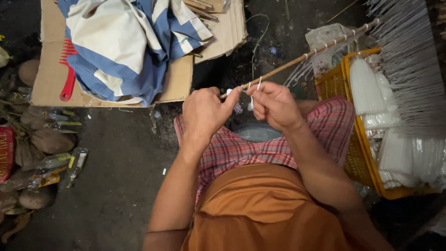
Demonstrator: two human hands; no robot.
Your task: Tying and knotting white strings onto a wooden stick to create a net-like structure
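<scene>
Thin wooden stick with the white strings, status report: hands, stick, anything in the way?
Left hand pinching the thin wooden stick at its near end. Right hand fingering a white string tied on it. Yellow plastic basket close at right, not blocking.

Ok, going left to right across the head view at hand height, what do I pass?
Red comb → blue and white striped cloth → left hand → right hand → yellow basket holding white candles.
</scene>
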